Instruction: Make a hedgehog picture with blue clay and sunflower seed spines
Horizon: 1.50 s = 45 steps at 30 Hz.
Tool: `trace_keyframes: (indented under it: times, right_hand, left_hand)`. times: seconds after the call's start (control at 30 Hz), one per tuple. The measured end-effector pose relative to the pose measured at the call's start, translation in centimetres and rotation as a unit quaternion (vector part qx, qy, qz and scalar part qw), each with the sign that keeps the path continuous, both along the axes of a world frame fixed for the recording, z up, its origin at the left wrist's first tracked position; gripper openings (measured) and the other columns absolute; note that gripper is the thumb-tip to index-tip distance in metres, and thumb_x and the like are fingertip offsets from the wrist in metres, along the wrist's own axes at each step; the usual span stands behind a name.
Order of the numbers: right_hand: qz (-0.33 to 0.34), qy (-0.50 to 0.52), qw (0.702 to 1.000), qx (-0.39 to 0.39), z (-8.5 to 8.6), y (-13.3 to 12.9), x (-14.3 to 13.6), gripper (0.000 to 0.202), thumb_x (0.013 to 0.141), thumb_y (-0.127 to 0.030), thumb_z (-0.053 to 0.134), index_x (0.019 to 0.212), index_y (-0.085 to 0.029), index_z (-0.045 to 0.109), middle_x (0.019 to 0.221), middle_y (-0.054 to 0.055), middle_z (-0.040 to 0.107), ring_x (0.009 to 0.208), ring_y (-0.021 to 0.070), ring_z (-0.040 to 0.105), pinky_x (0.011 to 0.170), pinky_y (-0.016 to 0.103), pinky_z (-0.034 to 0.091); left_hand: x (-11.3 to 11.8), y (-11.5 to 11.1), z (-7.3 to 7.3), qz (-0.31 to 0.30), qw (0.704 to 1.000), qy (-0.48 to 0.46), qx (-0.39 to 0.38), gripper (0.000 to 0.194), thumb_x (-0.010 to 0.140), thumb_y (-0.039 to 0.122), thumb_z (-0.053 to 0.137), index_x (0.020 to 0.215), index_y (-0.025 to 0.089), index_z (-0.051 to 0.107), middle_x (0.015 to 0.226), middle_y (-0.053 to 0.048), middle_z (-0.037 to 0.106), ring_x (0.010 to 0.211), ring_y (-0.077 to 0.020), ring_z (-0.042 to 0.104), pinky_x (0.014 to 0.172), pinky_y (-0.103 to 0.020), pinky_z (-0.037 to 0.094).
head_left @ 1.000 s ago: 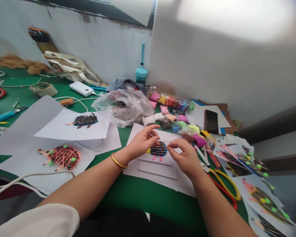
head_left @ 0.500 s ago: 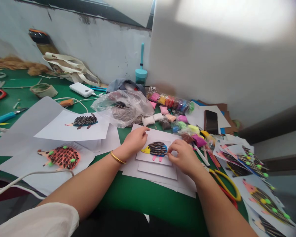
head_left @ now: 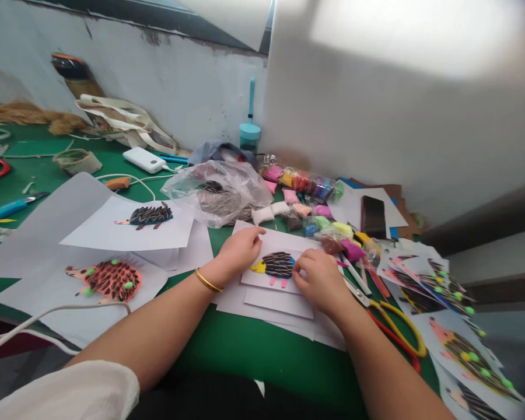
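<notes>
A hedgehog picture (head_left: 277,265) with a yellow face, blue body, dark seeds and pink feet lies on white paper (head_left: 280,303) in front of me. My left hand (head_left: 241,248) rests on the paper's upper left, its fingers bent together; whether they hold anything is hidden. At the hedgehog's right end is my right hand (head_left: 317,277), thumb and index finger pinched at the blue edge. Anything between those fingertips is too small to make out.
Seeds in a clear bag (head_left: 221,195) and colourful clay packets (head_left: 319,224) lie behind the papers. Yellow-red scissors (head_left: 398,326) are beside my right forearm. Finished hedgehog pictures (head_left: 114,279) lie at both sides; a white cable (head_left: 35,318) crosses the left ones.
My right hand has shifted slightly left, over the hedgehog's right end. My left hand has hardly moved.
</notes>
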State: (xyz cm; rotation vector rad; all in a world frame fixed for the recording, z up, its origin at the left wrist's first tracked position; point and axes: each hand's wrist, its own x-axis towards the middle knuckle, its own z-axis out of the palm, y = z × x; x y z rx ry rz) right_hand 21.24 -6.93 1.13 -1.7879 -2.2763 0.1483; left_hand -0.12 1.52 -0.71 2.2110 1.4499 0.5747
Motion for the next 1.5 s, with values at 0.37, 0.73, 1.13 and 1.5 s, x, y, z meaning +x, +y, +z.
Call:
trace_keyframes:
  times: [0.37, 0.73, 1.13, 1.5]
  right_hand:
    - [-0.001, -0.023, 1.000, -0.004, 0.17, -0.07, -0.15, 0.014, 0.087, -0.020, 0.060, 0.077, -0.020, 0.071, 0.090, 0.005, 0.066, 0.092, 0.0212, 0.055, 0.078, 0.035, 0.029]
    - [-0.001, -0.025, 1.000, -0.005, 0.08, -0.09, -0.08, 0.014, 0.086, -0.021, 0.060, 0.077, -0.020, 0.070, 0.089, 0.004, 0.067, 0.091, 0.0211, 0.056, 0.077, 0.034, 0.030]
    - [0.000, -0.029, 0.999, -0.026, 0.04, 0.07, 0.51, 0.011, 0.084, -0.024, 0.063, 0.076, -0.022, 0.071, 0.088, 0.003, 0.067, 0.090, 0.0199, 0.057, 0.075, 0.033, 0.030]
    - [-0.005, -0.014, 0.999, -0.034, 0.20, 0.00, 0.62, 0.011, 0.085, -0.025, 0.064, 0.077, -0.022, 0.071, 0.089, 0.003, 0.067, 0.092, 0.0207, 0.058, 0.077, 0.034, 0.031]
  left_hand:
    - [0.10, -0.02, 0.10, 0.001, 1.000, 0.005, 0.003, 0.035, 0.090, 0.021, 0.048, 0.122, 0.020, 0.064, 0.115, -0.006, 0.070, 0.103, -0.0219, 0.066, 0.093, -0.032, 0.050]
    - [0.10, 0.00, -0.11, -0.004, 1.000, 0.011, 0.016, 0.035, 0.090, 0.021, 0.048, 0.120, 0.019, 0.064, 0.116, -0.006, 0.070, 0.104, -0.0215, 0.065, 0.094, -0.033, 0.050]
    - [-0.05, 0.29, -0.55, -0.007, 0.999, -0.026, 0.024, 0.030, 0.090, 0.020, 0.049, 0.115, 0.020, 0.067, 0.115, -0.006, 0.069, 0.105, -0.0210, 0.064, 0.097, -0.033, 0.050]
    - [0.05, 0.02, -0.19, -0.003, 1.000, -0.016, 0.017, 0.031, 0.091, 0.020, 0.048, 0.116, 0.019, 0.067, 0.113, -0.006, 0.069, 0.105, -0.0210, 0.064, 0.098, -0.034, 0.050]
